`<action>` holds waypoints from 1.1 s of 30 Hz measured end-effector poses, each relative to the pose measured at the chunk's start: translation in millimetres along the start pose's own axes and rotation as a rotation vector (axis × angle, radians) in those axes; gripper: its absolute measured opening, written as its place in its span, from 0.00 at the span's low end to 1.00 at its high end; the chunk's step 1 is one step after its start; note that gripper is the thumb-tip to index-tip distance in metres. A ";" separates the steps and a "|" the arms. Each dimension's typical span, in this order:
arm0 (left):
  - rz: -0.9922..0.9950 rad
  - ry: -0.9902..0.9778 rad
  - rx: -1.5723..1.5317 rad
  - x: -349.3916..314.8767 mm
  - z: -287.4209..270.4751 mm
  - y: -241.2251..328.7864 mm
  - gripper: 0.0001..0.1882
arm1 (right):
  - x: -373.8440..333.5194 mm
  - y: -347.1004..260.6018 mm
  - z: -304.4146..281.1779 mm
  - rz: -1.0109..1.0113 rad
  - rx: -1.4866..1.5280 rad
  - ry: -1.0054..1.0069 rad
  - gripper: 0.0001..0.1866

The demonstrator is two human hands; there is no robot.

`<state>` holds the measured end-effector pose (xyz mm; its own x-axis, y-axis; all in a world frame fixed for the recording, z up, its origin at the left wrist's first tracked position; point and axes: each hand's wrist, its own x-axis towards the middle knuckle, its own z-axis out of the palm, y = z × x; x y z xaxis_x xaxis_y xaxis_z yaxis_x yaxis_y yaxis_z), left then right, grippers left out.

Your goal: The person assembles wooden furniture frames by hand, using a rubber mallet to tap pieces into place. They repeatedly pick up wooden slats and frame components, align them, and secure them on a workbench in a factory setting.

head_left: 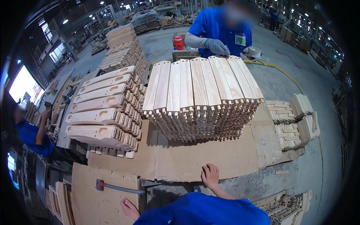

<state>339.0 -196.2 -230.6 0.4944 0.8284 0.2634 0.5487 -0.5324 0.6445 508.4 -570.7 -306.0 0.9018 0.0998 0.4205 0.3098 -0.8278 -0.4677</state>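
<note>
My right hand [210, 175] rests at the near edge of the cardboard-covered table [210, 155], its fingers curled in with nothing in them. Low on the left, my left hand [129, 208] is loosely closed and empty, just below a hammer [112, 186] with a reddish head. Beyond my hands stands a large stack of pale wooden slats [200, 80], with round dowel ends facing me. To its left, curved wooden pieces with oval holes [99, 116] are piled in rows.
Across the slats stands a co-worker in blue with gloved hands [217, 47], near a red jug [179, 42] and a tape roll [255, 51]. More wooden parts [290, 123] are stacked at right and low right [287, 206]. Another person [33, 135] works at far left.
</note>
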 end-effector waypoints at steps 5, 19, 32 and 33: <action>-0.007 -0.005 0.020 0.6 1.2 -2.7 0.14 | 0.7 0.4 -0.4 0.004 -0.005 -0.011 0.19; -0.003 -0.035 0.011 1.7 0.7 -11.5 0.15 | -2.1 1.0 1.0 0.010 -0.003 0.011 0.18; -0.104 -0.043 -0.141 -2.2 -5.6 -4.1 0.16 | 151.8 50.2 -134.4 0.184 0.126 0.703 0.20; -0.074 -0.058 -0.222 1.7 -4.4 3.4 0.15 | 162.8 49.6 -147.5 0.175 0.149 0.733 0.22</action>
<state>338.8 -195.8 -224.9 0.4995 0.8490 0.1724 0.4262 -0.4140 0.8043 626.1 -677.0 -146.1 0.5271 -0.4604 0.7143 0.2655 -0.7093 -0.6530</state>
